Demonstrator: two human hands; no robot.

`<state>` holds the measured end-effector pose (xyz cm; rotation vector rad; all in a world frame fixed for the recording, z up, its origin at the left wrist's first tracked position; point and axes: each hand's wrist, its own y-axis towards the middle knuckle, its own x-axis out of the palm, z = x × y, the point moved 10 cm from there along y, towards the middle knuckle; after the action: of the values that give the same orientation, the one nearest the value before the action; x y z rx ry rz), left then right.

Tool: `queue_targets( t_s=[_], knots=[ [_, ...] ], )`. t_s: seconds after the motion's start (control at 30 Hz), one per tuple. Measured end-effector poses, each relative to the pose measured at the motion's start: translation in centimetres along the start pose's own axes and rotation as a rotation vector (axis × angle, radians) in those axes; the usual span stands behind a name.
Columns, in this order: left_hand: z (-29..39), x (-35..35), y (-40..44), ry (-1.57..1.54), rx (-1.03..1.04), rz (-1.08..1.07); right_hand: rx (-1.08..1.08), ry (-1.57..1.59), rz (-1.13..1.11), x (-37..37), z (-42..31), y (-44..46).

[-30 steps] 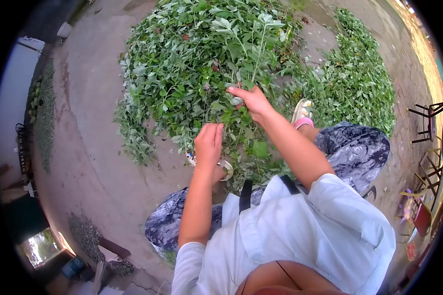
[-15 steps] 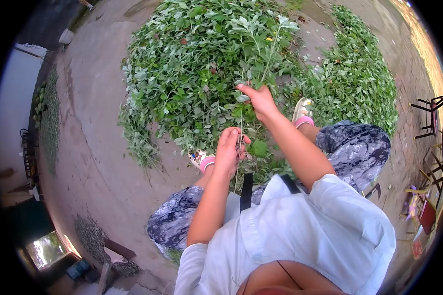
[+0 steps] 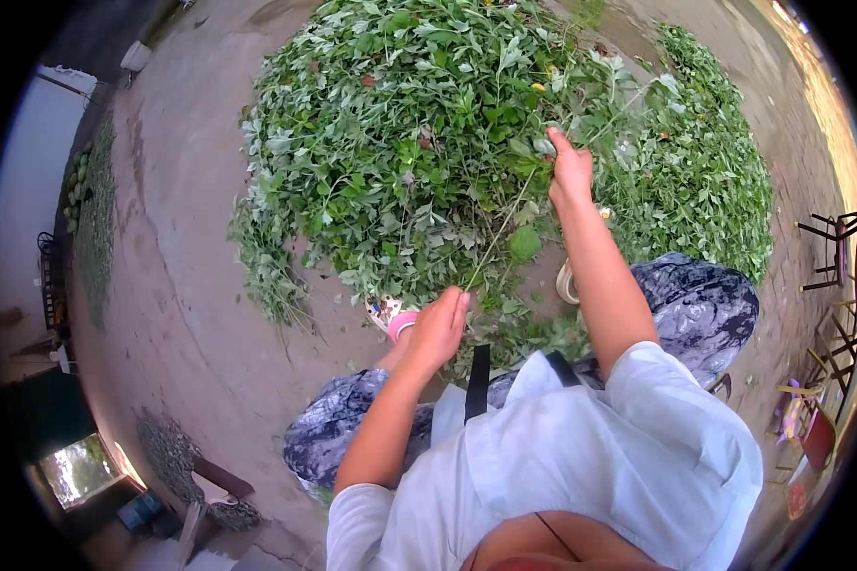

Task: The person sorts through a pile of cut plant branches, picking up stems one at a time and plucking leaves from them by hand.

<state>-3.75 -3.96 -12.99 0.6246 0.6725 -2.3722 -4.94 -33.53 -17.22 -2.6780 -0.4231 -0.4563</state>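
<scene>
A long, thin leafy stem runs on a slant between my two hands. My left hand is closed on its lower end, just above my shoe. Farther up, my right hand grips the same stem with the thumb on top. The leafy tip of the stem spreads past my right hand, toward the upper right. Behind and beneath it lies a large heap of cut green plants. One broad round leaf shows beside the stem.
A second, longer pile of leaves lies at the right. My white-and-pink shoe stands at the near edge of the big heap. Chairs line the far right. A white bucket stands at the upper left of the concrete floor.
My right hand has moved up and to the right, and my left hand slightly down. The stem has swung from nearly upright to slanted, its leafy tip now farther right.
</scene>
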Motion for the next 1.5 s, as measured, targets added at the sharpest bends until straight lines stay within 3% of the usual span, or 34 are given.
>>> queue_targets(
  t_s=[0.13,0.2,0.27,0.33,0.37,0.43,0.47,0.53,0.6,0.67,0.7,0.8,0.83,0.87,1.13,1.2,1.27,1.33,1.4,1.5],
  knots=[
    [-7.7,-1.1,2.8,0.025,-0.020,-0.203,-0.117,-0.006,0.200,-2.6,-2.7,2.1],
    [-12.6,-3.2,5.7,0.091,-0.058,-0.098,-0.171,0.023,0.087,-2.3,-3.8,3.1],
    [-16.0,-4.6,9.2,-0.260,-0.178,0.052,-0.123,-0.020,0.063,-2.1,-2.9,3.1],
    [-18.1,-5.0,12.4,-0.605,-0.386,0.234,0.147,-0.102,-0.042,-0.5,0.5,1.7],
    [-17.9,-4.5,14.0,-0.606,-0.384,0.229,0.162,-0.117,-0.121,0.5,1.1,0.5],
    [-15.5,-6.4,16.2,0.040,-0.248,0.416,0.219,-0.175,-0.160,1.9,2.2,-2.2],
    [-15.6,-5.1,17.0,0.102,-0.325,0.301,0.252,-0.205,-0.185,2.6,2.5,-3.6],
    [-14.6,-3.5,17.3,0.061,-0.254,0.238,0.318,-0.219,-0.243,3.2,4.7,-4.6],
    [-13.9,-3.4,16.9,0.104,-0.154,0.292,0.269,-0.263,-0.297,4.0,5.6,-4.6],
    [-10.6,-3.3,14.9,-0.193,0.045,0.256,0.276,-0.286,-0.456,5.5,7.3,-4.3],
    [-8.9,-3.3,13.3,-0.289,0.045,0.197,0.266,-0.320,-0.568,6.3,8.1,-4.1],
    [-6.5,-2.7,9.3,-0.417,0.066,0.050,0.464,-0.124,-0.455,7.9,8.2,-5.7],
    [-5.9,-2.9,8.0,-0.413,0.068,0.049,0.440,-0.159,-0.599,9.3,7.6,-6.4],
    [-5.5,-2.7,6.8,-0.440,0.044,-0.004,0.436,-0.156,-0.600,9.5,7.4,-6.4],
    [-3.8,-2.8,-0.6,-0.494,0.039,-0.183,0.674,0.097,-0.449,7.3,9.3,-6.2],
    [-3.1,-2.9,-1.8,-0.464,0.078,-0.204,0.736,0.174,-0.703,9.0,7.5,-8.6],
    [-3.0,-2.3,-2.6,-0.486,0.048,-0.281,0.719,0.096,-0.718,9.2,6.2,-9.7],
    [-3.1,-1.6,-3.4,-0.503,0.016,-0.358,0.764,0.223,-0.893,10.9,4.4,-11.9],
    [-4.2,-0.8,-4.0,-0.671,-0.120,-0.415,0.693,0.125,-0.796,10.1,3.4,-11.6],
    [-4.3,-0.7,-4.2,-0.796,-0.121,-0.386,0.611,0.379,-0.962,11.3,0.2,-11.9]
  ],
)
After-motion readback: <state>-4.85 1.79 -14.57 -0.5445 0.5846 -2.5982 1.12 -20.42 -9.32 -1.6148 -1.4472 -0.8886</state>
